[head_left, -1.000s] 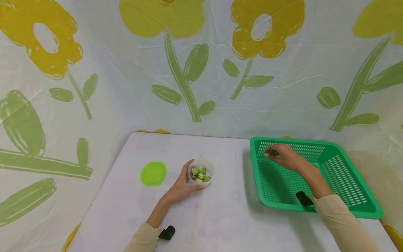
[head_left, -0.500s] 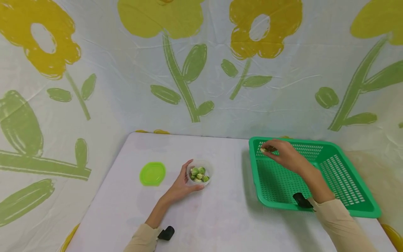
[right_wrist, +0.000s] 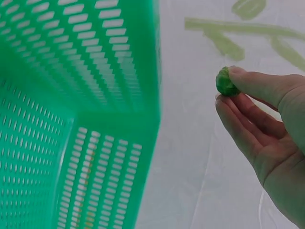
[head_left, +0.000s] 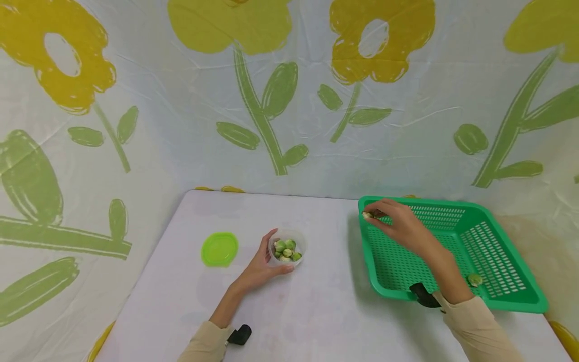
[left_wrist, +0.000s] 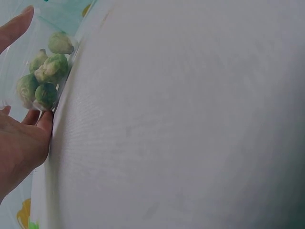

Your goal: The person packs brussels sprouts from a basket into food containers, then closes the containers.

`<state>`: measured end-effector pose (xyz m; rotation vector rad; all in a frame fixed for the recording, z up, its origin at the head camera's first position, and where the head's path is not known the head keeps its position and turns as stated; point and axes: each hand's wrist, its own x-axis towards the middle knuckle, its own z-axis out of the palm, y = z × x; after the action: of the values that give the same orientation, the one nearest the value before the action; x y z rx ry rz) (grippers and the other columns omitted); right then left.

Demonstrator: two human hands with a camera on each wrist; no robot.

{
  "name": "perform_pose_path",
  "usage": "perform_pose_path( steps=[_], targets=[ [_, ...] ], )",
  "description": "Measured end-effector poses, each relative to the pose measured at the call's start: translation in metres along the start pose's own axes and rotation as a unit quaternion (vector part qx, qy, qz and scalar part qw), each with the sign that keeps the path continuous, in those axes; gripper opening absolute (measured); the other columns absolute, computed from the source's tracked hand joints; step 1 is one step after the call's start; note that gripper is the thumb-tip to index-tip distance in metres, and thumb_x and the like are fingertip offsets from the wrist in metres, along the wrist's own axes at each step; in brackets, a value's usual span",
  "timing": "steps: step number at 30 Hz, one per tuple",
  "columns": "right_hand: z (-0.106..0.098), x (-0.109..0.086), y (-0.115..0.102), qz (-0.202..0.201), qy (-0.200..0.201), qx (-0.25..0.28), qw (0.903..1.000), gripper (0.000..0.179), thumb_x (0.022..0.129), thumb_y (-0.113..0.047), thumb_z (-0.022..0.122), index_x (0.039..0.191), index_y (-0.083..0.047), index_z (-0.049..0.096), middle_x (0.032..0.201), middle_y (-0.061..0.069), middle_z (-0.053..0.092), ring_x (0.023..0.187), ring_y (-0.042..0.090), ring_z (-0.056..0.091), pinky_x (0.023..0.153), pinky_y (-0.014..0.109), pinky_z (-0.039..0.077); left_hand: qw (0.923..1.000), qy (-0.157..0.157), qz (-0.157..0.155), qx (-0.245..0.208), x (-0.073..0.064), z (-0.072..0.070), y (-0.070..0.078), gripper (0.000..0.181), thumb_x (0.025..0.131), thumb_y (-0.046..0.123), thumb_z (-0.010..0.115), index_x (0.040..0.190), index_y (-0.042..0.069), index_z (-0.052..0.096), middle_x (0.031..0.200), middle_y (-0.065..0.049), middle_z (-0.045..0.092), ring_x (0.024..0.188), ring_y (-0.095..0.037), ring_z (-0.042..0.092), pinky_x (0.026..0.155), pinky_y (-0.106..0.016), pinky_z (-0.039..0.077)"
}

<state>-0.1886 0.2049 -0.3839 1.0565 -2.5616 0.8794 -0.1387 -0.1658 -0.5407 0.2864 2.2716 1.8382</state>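
My left hand point(head_left: 261, 265) holds a clear plastic tub point(head_left: 302, 244) on the white table, thumb on one side and fingers on the other. Several Brussels sprouts point(left_wrist: 55, 67) lie inside it. Above the left rim of a green slotted basket point(head_left: 370, 274), my right hand point(head_left: 398, 223) pinches a single Brussels sprout point(right_wrist: 226, 82) between thumb and fingertips. Another Brussels sprout point(head_left: 475, 279) lies in the basket near its front right, just beside my forearm.
A lime-green lid point(head_left: 219, 249) lies flat on the white table point(head_left: 316, 322), left of the tub. Behind and at the left hangs a flower-print cloth point(head_left: 199, 100). The basket takes up the table's right side.
My right hand has moved left over the basket's rim with its Brussels sprout. The sprout inside the basket has come into view beside the forearm. My left hand and the tub stay in place.
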Motion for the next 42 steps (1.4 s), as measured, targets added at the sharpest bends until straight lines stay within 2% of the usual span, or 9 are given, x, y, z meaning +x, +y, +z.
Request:
perform_pose_path(
  steps=[9, 16, 23, 29, 36, 42],
  targets=[
    [0.019, 0.004, -0.015, -0.026, 0.022, 0.016, 0.9993, 0.026, 0.085, 0.010, 0.078, 0.108, -0.002, 0.073, 0.103, 0.006, 0.070, 0.092, 0.022, 0.070, 0.078, 0.031, 0.060, 1.0000, -0.002, -0.002, 0.003, 0.001, 0.000, -0.002, 0.109, 0.084, 0.029, 0.088, 0.165, 0.030, 0.013, 0.167, -0.013, 0.021, 0.155, -0.026, 0.019, 0.123, -0.057, 0.019],
    [0.032, 0.007, -0.026, -0.011, 0.016, 0.039, 0.9991, 0.024, 0.088, 0.006, 0.077, 0.109, -0.003, 0.072, 0.105, 0.005, 0.070, 0.096, 0.021, 0.069, 0.081, 0.038, 0.060, 1.0000, 0.000, -0.003, 0.005, 0.002, 0.001, -0.002, 0.108, 0.084, 0.031, 0.088, 0.164, 0.032, 0.015, 0.167, -0.013, 0.022, 0.155, -0.027, 0.019, 0.123, -0.057, 0.020],
    [0.046, 0.014, -0.039, -0.026, 0.025, 0.048, 0.9982, 0.023, 0.088, 0.005, 0.077, 0.107, -0.005, 0.072, 0.104, 0.005, 0.070, 0.096, 0.020, 0.068, 0.082, 0.034, 0.060, 1.0000, 0.003, -0.004, 0.005, 0.001, 0.001, -0.001, 0.109, 0.084, 0.030, 0.088, 0.164, 0.030, 0.014, 0.167, -0.012, 0.022, 0.155, -0.027, 0.018, 0.123, -0.057, 0.019],
    [0.059, 0.017, -0.050, -0.004, 0.013, 0.058, 0.9982, 0.021, 0.091, 0.001, 0.076, 0.110, -0.008, 0.072, 0.105, 0.001, 0.069, 0.097, 0.019, 0.068, 0.083, 0.034, 0.059, 0.9999, 0.004, -0.006, 0.007, 0.001, 0.001, -0.001, 0.109, 0.084, 0.030, 0.088, 0.164, 0.030, 0.015, 0.168, -0.012, 0.020, 0.155, -0.027, 0.018, 0.123, -0.058, 0.020],
    [0.077, 0.024, -0.057, -0.024, 0.011, 0.063, 0.9977, 0.019, 0.091, -0.001, 0.076, 0.109, -0.006, 0.072, 0.102, 0.004, 0.069, 0.096, 0.020, 0.069, 0.083, 0.040, 0.060, 0.9999, 0.009, -0.007, 0.009, 0.002, 0.002, -0.002, 0.109, 0.083, 0.031, 0.088, 0.164, 0.029, 0.015, 0.167, -0.010, 0.021, 0.154, -0.026, 0.021, 0.122, -0.058, 0.020],
    [0.093, 0.030, -0.061, -0.023, 0.003, 0.066, 0.9975, 0.019, 0.092, -0.003, 0.077, 0.110, -0.005, 0.072, 0.103, 0.003, 0.069, 0.096, 0.019, 0.069, 0.084, 0.037, 0.060, 1.0000, 0.006, -0.005, 0.004, 0.004, 0.002, -0.002, 0.109, 0.084, 0.029, 0.088, 0.164, 0.027, 0.014, 0.166, -0.009, 0.024, 0.153, -0.026, 0.023, 0.122, -0.059, 0.019]
  ],
)
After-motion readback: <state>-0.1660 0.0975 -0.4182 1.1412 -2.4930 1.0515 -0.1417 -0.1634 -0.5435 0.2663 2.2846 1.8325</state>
